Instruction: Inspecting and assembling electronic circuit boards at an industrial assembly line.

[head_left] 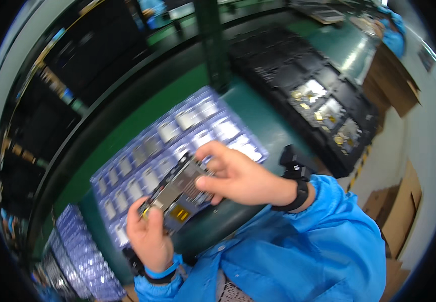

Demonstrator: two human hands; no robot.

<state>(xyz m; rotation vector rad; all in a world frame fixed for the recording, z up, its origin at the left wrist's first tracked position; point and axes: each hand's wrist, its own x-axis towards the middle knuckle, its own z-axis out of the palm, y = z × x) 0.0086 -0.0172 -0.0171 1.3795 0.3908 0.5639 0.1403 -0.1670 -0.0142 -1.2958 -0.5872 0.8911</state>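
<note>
Between my two hands is an open phone chassis (186, 182), tilted, with silver metal, dark areas and a yellow patch on its face. My left hand (150, 236) pinches its lower left end between thumb and fingers. On the upper right end, my right hand (243, 178) is closed, its thumb lying over the face. Just beneath and beyond the chassis lies a translucent bluish tray (145, 141) whose pockets hold several silver rectangular parts (167, 131). My hands and the chassis hide part of this tray.
At the right stands a black compartment tray (273, 50) with several similar opened units (331, 110). Stacked translucent trays (82, 251) are at the lower left. A green post (210, 40) rises behind the table. Cardboard (391, 80) stands at the right; another person's blue sleeve (393, 38) shows beyond.
</note>
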